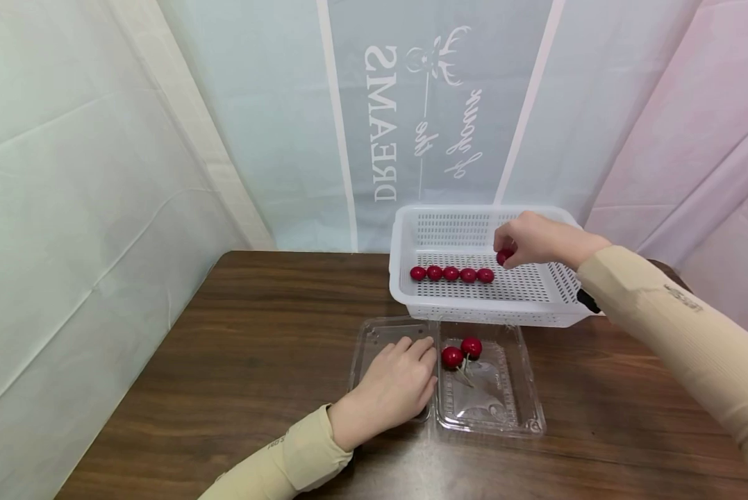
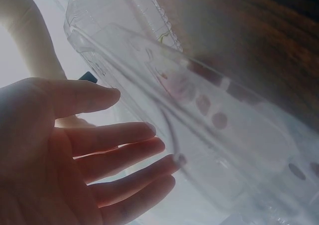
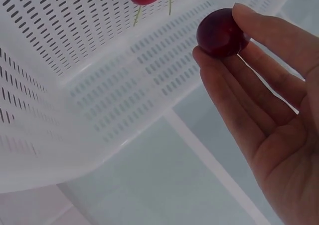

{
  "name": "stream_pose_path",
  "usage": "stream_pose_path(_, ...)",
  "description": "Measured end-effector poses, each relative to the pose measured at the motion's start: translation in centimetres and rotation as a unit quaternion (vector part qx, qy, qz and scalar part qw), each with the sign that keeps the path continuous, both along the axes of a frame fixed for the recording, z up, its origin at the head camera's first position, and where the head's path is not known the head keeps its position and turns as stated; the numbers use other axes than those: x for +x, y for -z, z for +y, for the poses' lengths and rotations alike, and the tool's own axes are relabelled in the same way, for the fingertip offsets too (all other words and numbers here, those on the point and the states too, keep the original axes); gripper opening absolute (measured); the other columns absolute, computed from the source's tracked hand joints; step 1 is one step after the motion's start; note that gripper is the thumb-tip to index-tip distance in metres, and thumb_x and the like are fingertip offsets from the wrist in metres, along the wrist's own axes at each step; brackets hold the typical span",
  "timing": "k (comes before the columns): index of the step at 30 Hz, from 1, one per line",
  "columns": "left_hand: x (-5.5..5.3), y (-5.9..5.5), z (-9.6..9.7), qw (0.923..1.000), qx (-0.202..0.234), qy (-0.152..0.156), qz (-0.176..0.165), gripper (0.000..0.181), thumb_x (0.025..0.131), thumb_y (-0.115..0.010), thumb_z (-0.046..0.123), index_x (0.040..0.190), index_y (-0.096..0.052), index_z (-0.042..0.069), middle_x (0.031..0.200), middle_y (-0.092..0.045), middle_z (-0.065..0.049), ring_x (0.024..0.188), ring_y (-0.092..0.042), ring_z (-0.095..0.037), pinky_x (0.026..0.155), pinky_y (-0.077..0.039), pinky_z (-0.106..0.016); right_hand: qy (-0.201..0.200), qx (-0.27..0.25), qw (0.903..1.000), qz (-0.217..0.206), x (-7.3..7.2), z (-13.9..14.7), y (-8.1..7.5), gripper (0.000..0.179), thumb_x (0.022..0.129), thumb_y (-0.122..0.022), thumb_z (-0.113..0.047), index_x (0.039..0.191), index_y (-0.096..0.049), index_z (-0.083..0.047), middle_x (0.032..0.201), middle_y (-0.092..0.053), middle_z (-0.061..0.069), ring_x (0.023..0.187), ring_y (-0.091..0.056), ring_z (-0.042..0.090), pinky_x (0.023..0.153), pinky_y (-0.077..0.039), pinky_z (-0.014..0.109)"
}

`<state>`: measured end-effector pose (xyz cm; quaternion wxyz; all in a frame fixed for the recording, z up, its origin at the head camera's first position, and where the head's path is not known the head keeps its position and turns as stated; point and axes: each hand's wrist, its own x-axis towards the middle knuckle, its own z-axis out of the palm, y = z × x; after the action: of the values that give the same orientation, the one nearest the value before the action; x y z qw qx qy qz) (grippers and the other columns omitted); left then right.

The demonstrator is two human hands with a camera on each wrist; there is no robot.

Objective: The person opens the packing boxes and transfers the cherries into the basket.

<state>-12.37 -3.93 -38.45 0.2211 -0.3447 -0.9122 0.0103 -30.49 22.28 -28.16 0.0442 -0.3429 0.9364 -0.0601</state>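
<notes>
My right hand (image 1: pixel 533 239) pinches a dark red cherry (image 3: pixel 222 34) between thumb and fingertips, over the right half of a white perforated plastic basket (image 1: pixel 511 317). Several red cherries (image 1: pixel 451 273) sit in a row on the basket's floor, left of that hand; two show stems in the right wrist view. In front of the basket lies an opened clear plastic clamshell box (image 1: pixel 530 396). Two stemmed cherries (image 1: pixel 452 357) are in its right half. My left hand (image 1: pixel 395 385) is over the left half, holding nothing, its fingers extended and slightly bent. Whether it touches the plastic I cannot tell.
Everything stands on a dark wood-grain table (image 1: pixel 255 361). A pale curtain (image 1: pixel 286 104) with mirrored lettering hangs directly behind the basket, and whitish cloth (image 1: pixel 86 208) hangs along the left side. The basket's near wall rises close behind the clamshell.
</notes>
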Motion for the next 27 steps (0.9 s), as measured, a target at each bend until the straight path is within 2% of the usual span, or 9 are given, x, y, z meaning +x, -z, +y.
stream_pose_path(15, -0.1, 0.0, 0.1, 1.0, -0.003, -0.005, -0.004, 0.029, 0.084, -0.064, 0.03, 0.103, -0.067, 0.01, 0.118, -0.065, -0.005, 0.092, -0.061, -0.018, 0.07, -0.051, -0.03, 0.017, 0.017, 0.9994, -0.026, -1.9, -0.8, 0.4, 0.016, 0.07, -0.077, -0.003, 0.081, -0.066, -0.006, 0.075, -0.067, 0.002, 0.071, -0.06, 0.015, 0.069, -0.052, 0.035)
stream_pose_path(27, 0.0, -0.2, 0.0, 0.9999, -0.009, -0.006, -0.01, 0.03, 0.085, -0.064, 0.031, 0.105, -0.067, 0.01, 0.119, -0.064, -0.005, 0.093, -0.061, -0.018, 0.07, -0.051, -0.03, 0.072, 0.038, 0.9936, -0.078, -3.2, -1.1, 1.4, 0.02, 0.073, -0.077, -0.004, 0.091, -0.068, -0.004, 0.082, -0.068, 0.006, 0.074, -0.06, 0.018, 0.072, -0.053, 0.037)
